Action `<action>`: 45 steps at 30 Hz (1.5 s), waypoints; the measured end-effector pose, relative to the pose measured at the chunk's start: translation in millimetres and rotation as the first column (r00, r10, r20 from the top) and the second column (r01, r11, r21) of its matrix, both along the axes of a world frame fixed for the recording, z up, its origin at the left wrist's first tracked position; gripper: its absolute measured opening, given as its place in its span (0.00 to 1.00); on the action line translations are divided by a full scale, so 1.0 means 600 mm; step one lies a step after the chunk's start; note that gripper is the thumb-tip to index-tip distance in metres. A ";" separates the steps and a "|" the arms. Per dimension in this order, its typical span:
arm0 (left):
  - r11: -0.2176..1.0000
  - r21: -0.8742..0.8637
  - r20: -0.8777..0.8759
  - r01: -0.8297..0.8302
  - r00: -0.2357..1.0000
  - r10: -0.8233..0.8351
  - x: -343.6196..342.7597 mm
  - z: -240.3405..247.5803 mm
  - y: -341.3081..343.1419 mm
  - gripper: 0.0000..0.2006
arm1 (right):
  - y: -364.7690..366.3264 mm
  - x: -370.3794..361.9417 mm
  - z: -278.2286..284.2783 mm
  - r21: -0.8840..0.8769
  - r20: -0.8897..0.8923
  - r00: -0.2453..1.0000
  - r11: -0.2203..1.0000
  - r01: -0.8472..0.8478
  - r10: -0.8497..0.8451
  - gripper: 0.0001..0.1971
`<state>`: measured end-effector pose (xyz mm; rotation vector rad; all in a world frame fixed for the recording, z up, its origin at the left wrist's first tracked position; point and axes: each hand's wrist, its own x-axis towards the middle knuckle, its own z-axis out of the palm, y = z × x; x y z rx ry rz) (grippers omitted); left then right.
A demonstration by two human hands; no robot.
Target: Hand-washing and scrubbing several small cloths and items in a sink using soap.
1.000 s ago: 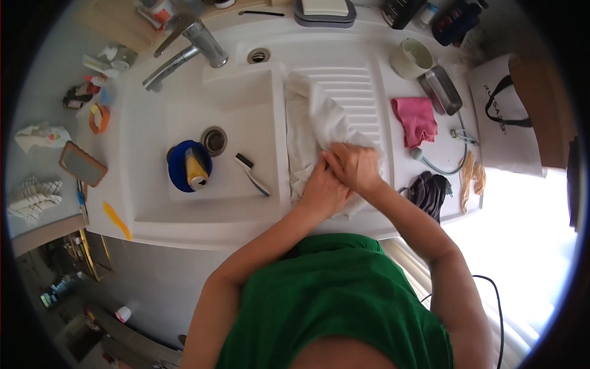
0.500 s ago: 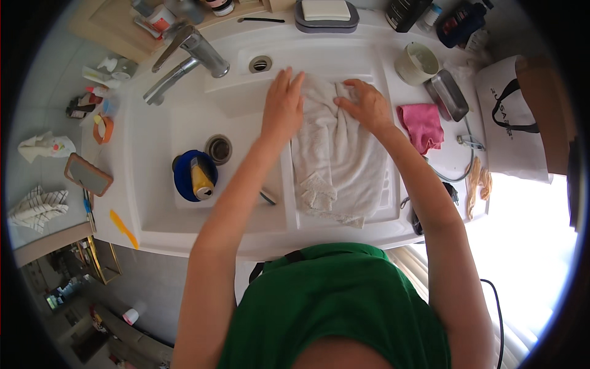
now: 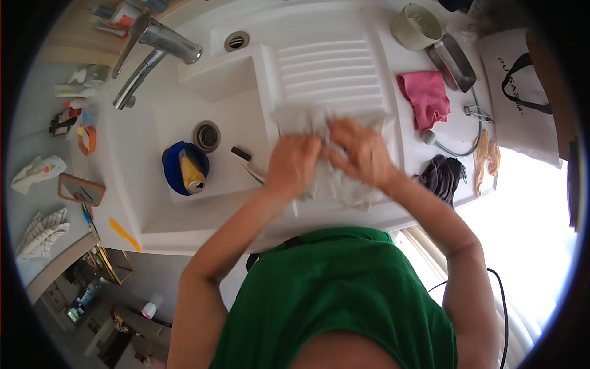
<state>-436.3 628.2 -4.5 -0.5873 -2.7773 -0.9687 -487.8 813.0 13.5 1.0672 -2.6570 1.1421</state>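
Note:
A white towel (image 3: 344, 189) lies bunched up on the lower part of the ridged washboard (image 3: 329, 69), blurred by motion. My left hand (image 3: 295, 163) presses on its left side with curled fingers gripping the fabric. Beside it, my right hand (image 3: 361, 155) grips the towel too, fingers bent into the folds. The two hands are close together, almost touching at the fingertips. The ridges at the upper end of the board lie uncovered.
In the sink basin at left are a blue bowl (image 3: 172, 180) holding a yellow can (image 3: 192, 169), a drain (image 3: 206, 136) and a dark-tipped brush handle (image 3: 241, 153). A chrome faucet (image 3: 166, 44) rises behind. On the right ledge lie a pink cloth (image 3: 424, 101) and dark fabric (image 3: 442, 176).
Both hands have moved toward me and closed on the towel, dragging it down the board into a bunch. The upper ridges have come into sight. The view has shifted slightly.

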 end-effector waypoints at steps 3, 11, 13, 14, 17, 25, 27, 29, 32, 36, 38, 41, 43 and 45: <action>0.996 -0.091 -0.005 -0.026 1.000 0.025 0.022 -0.008 0.018 0.04 | 0.001 0.038 -0.024 0.140 -0.143 0.985 0.987 -0.074 0.094 0.11; 0.907 -0.172 -0.289 -0.384 0.900 0.326 -0.200 -0.030 0.000 0.06 | -0.101 -0.182 -0.039 0.194 -0.091 0.909 0.888 0.417 -0.407 0.13; 0.913 -0.065 -0.208 -0.402 0.901 0.382 -0.178 -0.044 -0.009 0.17 | -0.098 -0.168 -0.026 0.173 0.019 0.933 0.921 0.350 -0.359 0.22; 0.931 -0.035 -0.167 -0.363 0.921 0.353 -0.146 -0.036 0.005 0.20 | -0.074 -0.146 -0.027 0.181 0.020 0.930 0.916 0.358 -0.367 0.22; 0.961 -0.003 -0.040 -0.276 0.961 0.275 -0.020 -0.015 0.016 0.25 | -0.047 -0.093 -0.005 0.319 -0.043 0.997 0.945 0.074 -0.064 0.24; 0.976 -0.081 0.020 -0.201 0.979 0.203 0.032 0.014 0.033 0.23 | -0.030 -0.243 -0.048 0.326 -0.259 0.881 0.823 0.465 -0.395 0.19; 0.956 -0.126 -0.010 -0.266 0.964 0.267 0.037 0.012 0.028 0.23 | -0.053 -0.220 -0.064 0.235 -0.059 0.994 0.967 0.103 -0.092 0.18; 0.934 -0.161 0.019 -0.318 0.946 0.325 0.048 -0.003 0.021 0.23 | -0.093 -0.111 -0.019 0.392 -0.118 0.989 0.919 -0.039 0.093 0.17; 0.926 -0.330 0.134 -0.181 0.962 0.236 0.057 -0.015 0.014 0.25 | -0.106 -0.028 0.013 0.324 -0.032 0.997 0.944 -0.062 0.077 0.14; 0.948 -0.119 0.012 -0.294 0.955 0.298 0.052 0.004 0.026 0.26 | -0.116 -0.126 -0.026 0.415 -0.111 0.973 0.880 0.229 -0.201 0.15; 0.956 -0.086 -0.014 -0.280 0.960 0.280 0.040 -0.004 0.031 0.26 | -0.113 -0.222 -0.038 0.373 -0.399 0.917 0.913 0.165 -0.002 0.13; 0.955 -0.058 0.005 -0.291 0.956 0.292 0.046 -0.014 0.027 0.26 | -0.140 -0.232 -0.032 0.298 -0.345 0.931 0.927 0.228 -0.118 0.10; 0.952 -0.050 0.011 -0.301 0.953 0.302 0.057 -0.017 0.020 0.26 | -0.141 -0.177 -0.023 0.403 -0.154 0.984 0.904 0.144 -0.088 0.09; 0.950 -0.032 0.010 -0.309 0.951 0.310 0.054 -0.021 0.015 0.26 | -0.101 -0.098 -0.029 0.346 -0.270 0.913 0.916 -0.205 0.307 0.06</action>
